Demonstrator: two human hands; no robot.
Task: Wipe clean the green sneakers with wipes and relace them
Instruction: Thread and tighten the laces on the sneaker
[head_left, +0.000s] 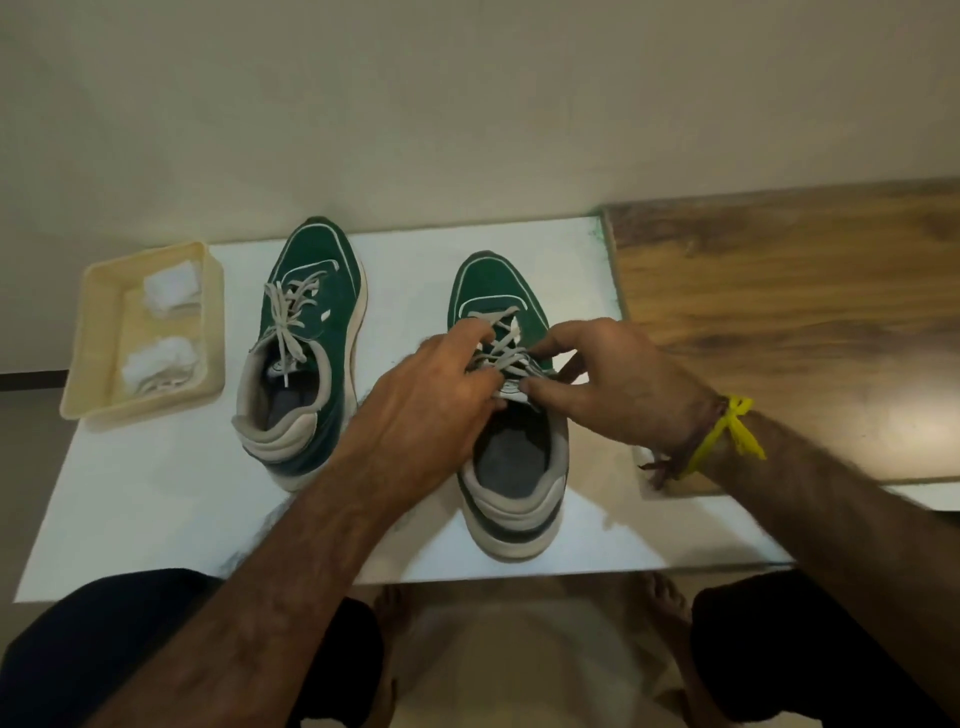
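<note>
While the left hand (441, 384) and right hand (618, 384) pinch the limp, light laces (506, 353), fingers curled, the right sneaker (511, 467) seems steadiest held by its stiff eyelet edges

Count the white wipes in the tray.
2. One wipe lies at the far end of the beige tray, the other wipe at the near end. More could hide underneath.

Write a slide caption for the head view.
Both hands, left hand and right hand, lacing the right green sneaker.
</note>
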